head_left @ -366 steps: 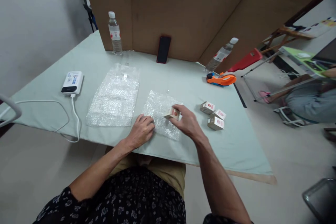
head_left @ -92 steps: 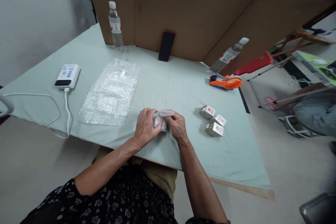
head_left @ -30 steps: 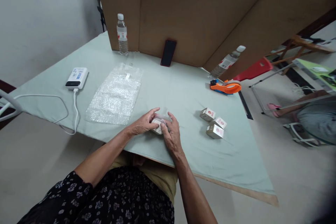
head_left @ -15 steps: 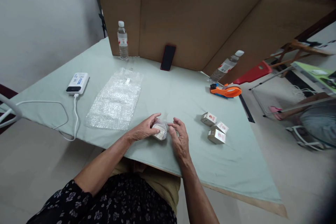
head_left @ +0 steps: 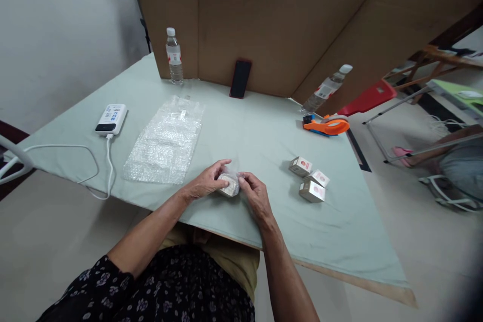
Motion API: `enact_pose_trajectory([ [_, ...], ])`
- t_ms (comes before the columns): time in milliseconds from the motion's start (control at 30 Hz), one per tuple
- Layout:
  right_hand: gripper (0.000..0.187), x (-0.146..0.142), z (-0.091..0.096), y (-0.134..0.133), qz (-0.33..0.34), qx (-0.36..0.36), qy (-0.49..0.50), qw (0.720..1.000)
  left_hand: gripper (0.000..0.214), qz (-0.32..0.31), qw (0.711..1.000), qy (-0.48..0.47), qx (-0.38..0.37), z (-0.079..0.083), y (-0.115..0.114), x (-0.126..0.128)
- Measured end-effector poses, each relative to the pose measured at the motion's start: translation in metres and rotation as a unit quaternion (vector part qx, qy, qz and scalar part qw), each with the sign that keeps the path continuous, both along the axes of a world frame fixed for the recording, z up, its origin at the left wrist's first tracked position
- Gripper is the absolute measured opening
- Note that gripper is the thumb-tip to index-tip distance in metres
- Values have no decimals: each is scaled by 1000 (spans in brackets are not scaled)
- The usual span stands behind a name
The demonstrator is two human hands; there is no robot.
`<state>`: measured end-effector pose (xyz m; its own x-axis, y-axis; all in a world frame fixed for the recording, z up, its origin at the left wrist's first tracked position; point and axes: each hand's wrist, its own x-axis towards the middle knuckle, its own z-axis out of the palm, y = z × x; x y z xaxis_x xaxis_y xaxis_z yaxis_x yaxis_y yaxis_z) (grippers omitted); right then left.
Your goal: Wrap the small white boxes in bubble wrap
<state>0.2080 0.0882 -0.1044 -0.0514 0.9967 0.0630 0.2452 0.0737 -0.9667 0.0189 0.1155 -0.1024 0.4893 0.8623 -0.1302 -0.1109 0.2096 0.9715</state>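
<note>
Left hand [head_left: 206, 186] and right hand [head_left: 256, 193] curl round one bubble-wrapped box [head_left: 229, 184], fingers pinching it. Three bare boxes [head_left: 310, 180] lie at 3 o'clock, and the tape dispenser [head_left: 326, 125] sits untouched at 1.

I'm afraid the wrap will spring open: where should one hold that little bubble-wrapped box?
Probably by its two opposite ends, one hand from each side, as the left hand and right hand now do. The bubble-wrapped box is small, blocky and lies on the table, so pinching across it should hold the wrap closed.
</note>
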Motion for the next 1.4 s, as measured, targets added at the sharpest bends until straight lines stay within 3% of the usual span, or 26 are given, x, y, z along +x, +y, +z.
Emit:
enact_pose_trajectory([
  [233,30,0,9,-1,45,96,-128,986,84,-5,1000,-8,-3,1,1,-2],
  [467,38,-4,12,10,11,80,-109,991,79,-15,1000,-1,4,1,2,-1],
  [667,24,-12,18,25,10,99,-80,992,72,-17,1000,16,18,2,2,0],
  [867,17,-24,13,-9,-34,186,-160,969,34,8,998,52,40,4,1,0],
  [967,20,-30,3,-25,-63,217,-210,951,28,14,996,76,50,2,2,-4],
  [1067,21,-33,-6,-30,-68,244,-244,936,31,-27,996,66,61,1,1,-15],
  [1167,21,-33,-8,-29,-67,261,-261,927,53,-71,988,84,108,-1,-5,-28],
  [1300,20,-31,-2,-26,-58,249,-265,930,63,-21,970,142,195,-4,-14,-32],
  [1400,20,-27,7,-23,-25,225,-283,932,55,-9,971,151,184,-4,-14,-30],
])
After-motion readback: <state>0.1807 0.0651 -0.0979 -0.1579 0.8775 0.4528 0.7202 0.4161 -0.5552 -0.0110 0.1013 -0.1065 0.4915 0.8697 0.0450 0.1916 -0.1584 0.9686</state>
